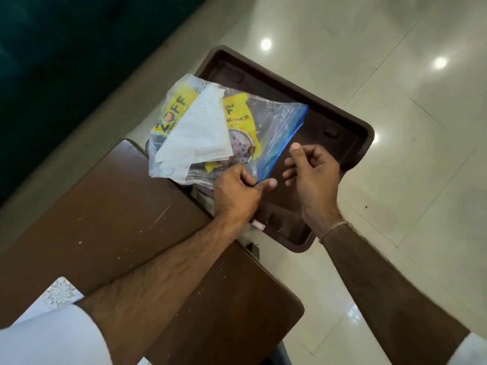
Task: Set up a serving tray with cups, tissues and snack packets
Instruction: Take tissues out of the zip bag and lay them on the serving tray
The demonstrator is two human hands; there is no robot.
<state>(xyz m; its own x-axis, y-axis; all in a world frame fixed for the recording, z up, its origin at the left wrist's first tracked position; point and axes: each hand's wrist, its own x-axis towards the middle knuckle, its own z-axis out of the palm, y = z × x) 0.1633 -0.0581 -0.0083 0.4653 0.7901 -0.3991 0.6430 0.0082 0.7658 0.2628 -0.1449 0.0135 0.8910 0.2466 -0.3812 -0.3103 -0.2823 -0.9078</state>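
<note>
A clear zip bag (266, 119) with a blue seal strip lies over the near-left part of a dark brown serving tray (350, 122). Inside it I see yellow snack packets (237, 106) and folded white tissues (203, 130). My left hand (237, 196) pinches the bag's blue-sealed corner between thumb and fingers. My right hand (313, 172) hovers just right of the seal with fingers curled and slightly apart, touching nothing that I can make out. No cups are in view.
The tray overhangs the far right edge of a brown wooden table (105, 219). A shiny cream tiled floor (395, 61) lies beyond and to the right. A dark teal surface (66, 48) fills the upper left. A white patterned cloth (58, 293) shows at lower left.
</note>
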